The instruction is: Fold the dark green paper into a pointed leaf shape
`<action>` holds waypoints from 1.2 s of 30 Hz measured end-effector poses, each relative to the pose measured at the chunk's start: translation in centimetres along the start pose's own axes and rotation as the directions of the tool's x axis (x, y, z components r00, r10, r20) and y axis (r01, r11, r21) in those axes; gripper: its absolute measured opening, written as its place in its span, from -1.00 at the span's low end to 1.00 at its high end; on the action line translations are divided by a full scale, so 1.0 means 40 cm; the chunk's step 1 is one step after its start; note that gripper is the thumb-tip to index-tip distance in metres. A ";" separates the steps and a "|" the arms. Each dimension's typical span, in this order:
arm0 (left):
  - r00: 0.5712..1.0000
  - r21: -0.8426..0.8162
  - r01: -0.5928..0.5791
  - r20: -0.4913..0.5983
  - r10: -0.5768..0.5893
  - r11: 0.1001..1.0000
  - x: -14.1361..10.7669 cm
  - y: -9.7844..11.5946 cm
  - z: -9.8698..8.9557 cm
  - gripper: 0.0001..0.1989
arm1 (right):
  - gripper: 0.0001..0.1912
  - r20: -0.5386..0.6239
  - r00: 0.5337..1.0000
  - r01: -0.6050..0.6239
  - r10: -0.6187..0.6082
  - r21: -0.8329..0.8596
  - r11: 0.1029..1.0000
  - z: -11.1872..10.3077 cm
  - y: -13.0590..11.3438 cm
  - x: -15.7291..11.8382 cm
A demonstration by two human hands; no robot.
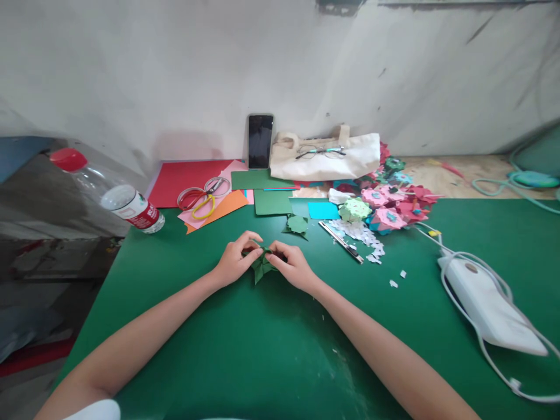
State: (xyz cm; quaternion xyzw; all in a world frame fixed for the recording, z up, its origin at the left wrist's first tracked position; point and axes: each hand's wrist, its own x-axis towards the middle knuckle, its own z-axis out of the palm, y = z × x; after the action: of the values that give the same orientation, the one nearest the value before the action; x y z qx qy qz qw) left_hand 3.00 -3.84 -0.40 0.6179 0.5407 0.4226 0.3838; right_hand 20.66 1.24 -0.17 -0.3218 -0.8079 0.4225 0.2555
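A folded green paper piece (259,269) sits at the center of the frame, just above a green tabletop (262,356). The left hand (237,258) pinches its left side between thumb and fingers; the right hand (292,265) grips its right side the same way.

Just beyond the hands lies a second green paper shape (297,224). Right of it are a slim cutter (341,242), white paper scraps (361,233) and, at center right, a heap of pink, red and green paper flowers (387,205).

Upper center, a dark-screened phone (260,142) stands upright against the wall beside a cream cloth bag (326,158) with eyeglasses (321,152) on it. Left of center, scissors (202,207) with yellow and red handles rest on colored sheets. At upper left stands a red-capped clear bottle (109,192); at lower right, a white corded device (492,306).
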 end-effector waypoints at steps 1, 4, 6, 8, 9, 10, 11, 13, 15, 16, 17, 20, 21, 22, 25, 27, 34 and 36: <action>1.000 -0.014 -0.019 -0.015 0.018 1.000 -0.001 -0.002 0.001 -0.82 | -0.75 0.000 1.000 0.000 0.000 0.005 1.000 -0.001 0.000 0.000; 0.991 0.052 -0.126 -0.028 0.127 0.991 -0.002 -0.004 0.002 -0.88 | -0.75 -0.004 1.000 0.013 -0.013 0.006 1.000 -0.001 0.001 -0.003; 0.980 0.126 -0.192 -0.018 0.196 0.973 -0.002 -0.004 0.002 -0.93 | -0.75 -0.007 1.000 0.029 -0.029 0.001 1.000 0.000 0.004 -0.005; 0.972 0.183 -0.225 -0.021 0.232 0.957 -0.003 -0.002 0.002 -0.93 | -0.74 -0.013 0.999 0.049 -0.050 -0.008 0.999 0.003 0.007 -0.007; 0.970 0.210 -0.230 -0.030 0.241 0.950 -0.004 -0.002 0.003 -0.94 | -0.73 -0.016 0.998 0.060 -0.061 -0.015 0.998 0.004 0.009 -0.008; 0.968 0.238 -0.230 -0.041 0.247 0.944 -0.005 -0.002 0.005 -0.95 | -0.73 -0.021 0.997 0.071 -0.072 -0.023 0.997 0.006 0.011 -0.009; 0.967 0.265 -0.229 -0.050 0.250 0.937 -0.007 -0.002 0.007 -0.96 | -0.73 -0.025 0.996 0.082 -0.082 -0.033 0.996 0.008 0.013 -0.010; 0.964 0.319 -0.228 -0.061 0.260 0.920 -0.012 -0.005 0.011 -0.97 | -0.72 -0.032 0.994 0.099 -0.101 -0.056 0.994 0.011 0.015 -0.011; 0.959 0.365 -0.239 -0.059 0.278 0.900 -0.016 -0.009 0.015 -0.96 | -0.73 -0.043 0.993 0.108 -0.112 -0.082 0.991 0.014 0.016 -0.013; 0.955 0.383 -0.249 -0.056 0.292 0.890 -0.017 -0.011 0.016 -0.95 | -0.75 -0.049 0.992 0.110 -0.115 -0.094 0.989 0.015 0.016 -0.014; 0.951 0.396 -0.261 -0.053 0.305 0.880 -0.018 -0.014 0.017 -0.94 | -0.79 -0.055 0.992 0.112 -0.118 -0.104 0.988 0.015 0.016 -0.015; 0.943 0.410 -0.287 -0.036 0.330 0.866 -0.020 -0.020 0.017 -0.92 | -0.81 -0.071 0.989 0.117 -0.126 -0.126 0.985 0.017 0.015 -0.021; 0.943 0.408 -0.293 -0.027 0.332 0.865 -0.020 -0.022 0.017 -0.91 | -0.77 -0.076 0.988 0.120 -0.131 -0.135 0.984 0.018 0.014 -0.022; 0.943 0.407 -0.297 -0.017 0.333 0.864 -0.021 -0.023 0.016 -0.90 | -0.75 -0.078 0.987 0.126 -0.138 -0.144 0.982 0.018 0.013 -0.023; 0.944 0.403 -0.300 -0.003 0.329 0.864 -0.022 -0.025 0.017 -0.89 | -0.75 -0.081 0.984 0.141 -0.157 -0.174 0.974 0.020 0.009 -0.026; 0.946 0.400 -0.295 -0.002 0.323 0.868 -0.023 -0.025 0.018 -0.88 | -0.78 -0.087 0.983 0.143 -0.161 -0.191 0.971 0.023 0.009 -0.028; 0.958 0.368 -0.263 -0.007 0.285 0.892 -0.021 -0.019 0.014 -0.89 | -0.80 -0.112 0.987 0.098 -0.120 -0.184 0.978 0.029 0.015 -0.029; 0.962 0.357 -0.250 -0.015 0.273 0.900 -0.020 -0.019 0.013 -0.91 | -0.78 -0.112 0.990 0.073 -0.091 -0.152 0.986 0.027 0.013 -0.026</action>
State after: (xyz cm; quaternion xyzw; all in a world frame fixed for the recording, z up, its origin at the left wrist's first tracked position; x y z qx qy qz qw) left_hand 3.18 -4.56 -1.35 0.7295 0.5317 0.3865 0.1892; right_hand 20.78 0.13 -1.31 -0.3309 -0.8329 0.3306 0.2958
